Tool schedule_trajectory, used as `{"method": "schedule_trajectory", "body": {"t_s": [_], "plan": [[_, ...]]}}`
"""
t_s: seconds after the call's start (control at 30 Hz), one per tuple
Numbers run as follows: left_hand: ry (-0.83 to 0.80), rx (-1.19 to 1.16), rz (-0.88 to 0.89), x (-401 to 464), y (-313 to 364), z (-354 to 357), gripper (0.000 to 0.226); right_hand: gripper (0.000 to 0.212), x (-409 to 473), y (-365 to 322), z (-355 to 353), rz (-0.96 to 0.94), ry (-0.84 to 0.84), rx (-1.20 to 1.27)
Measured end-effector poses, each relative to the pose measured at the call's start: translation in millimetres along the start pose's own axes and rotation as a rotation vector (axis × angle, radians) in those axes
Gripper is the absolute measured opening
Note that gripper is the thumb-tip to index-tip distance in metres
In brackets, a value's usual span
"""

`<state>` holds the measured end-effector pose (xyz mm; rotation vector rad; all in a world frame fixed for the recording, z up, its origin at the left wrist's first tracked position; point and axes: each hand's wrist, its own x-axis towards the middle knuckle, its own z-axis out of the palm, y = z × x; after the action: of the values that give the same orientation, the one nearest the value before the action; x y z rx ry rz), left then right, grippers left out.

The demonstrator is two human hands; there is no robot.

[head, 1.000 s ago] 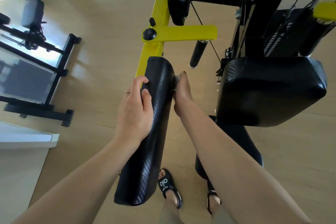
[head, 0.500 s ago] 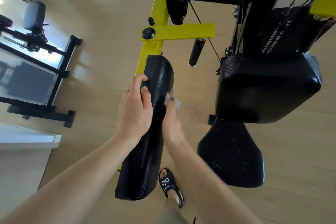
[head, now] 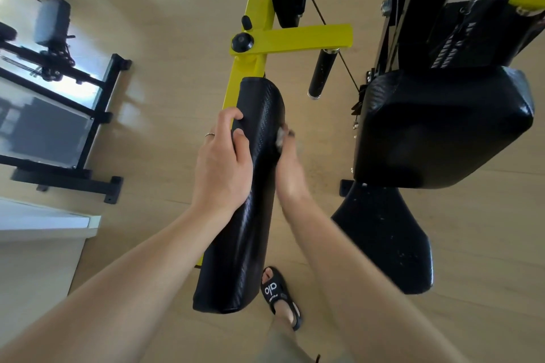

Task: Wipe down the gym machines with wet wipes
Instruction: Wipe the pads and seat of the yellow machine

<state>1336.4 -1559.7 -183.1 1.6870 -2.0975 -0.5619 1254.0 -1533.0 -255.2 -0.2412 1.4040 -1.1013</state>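
A long black padded roller (head: 250,230) hangs on a yellow machine arm (head: 250,47) in the middle of the view. My left hand (head: 221,162) grips the pad's left side, thumb and fingers curled round its edge. My right hand (head: 290,168) presses a small white wet wipe (head: 279,137) against the pad's right side; most of the wipe is hidden behind my fingers and the pad.
A large black back pad (head: 442,127) and a black seat (head: 389,239) stand to the right, with a black handle grip (head: 320,74) and cable between. A black-framed machine (head: 65,127) stands at the left on the wooden floor. My sandalled foot (head: 280,295) is below the roller.
My right hand slid down the pad's right side from near its top, then edged back up slightly, the wipe showing now. My left hand kept its grip.
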Motion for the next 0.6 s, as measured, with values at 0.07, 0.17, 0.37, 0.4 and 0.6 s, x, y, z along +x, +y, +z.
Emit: {"method": "schedule_trajectory", "body": {"t_s": [0.07,0.17,0.37,0.4,0.6], "plan": [[0.004,0.002,0.001,-0.1,-1.0,0.1,0.025,0.06,27.2,-31.0,-6.5,-0.009,-0.016,0.091],[0.008,0.001,0.015,0.8,-2.5,0.8,0.024,0.05,54.2,-37.2,-8.9,-0.007,-0.028,0.17],[0.022,-0.004,0.036,1.8,-6.3,2.5,0.024,0.075,55.9,24.9,-12.7,0.206,-0.189,0.427],[0.02,-0.007,0.036,1.6,-6.1,2.3,0.024,0.078,49.2,35.1,-11.0,0.225,-0.231,0.429],[0.011,-0.034,0.03,1.3,-7.8,2.3,0.023,0.072,-11.3,98.1,-9.7,0.312,-0.344,0.512]]}}
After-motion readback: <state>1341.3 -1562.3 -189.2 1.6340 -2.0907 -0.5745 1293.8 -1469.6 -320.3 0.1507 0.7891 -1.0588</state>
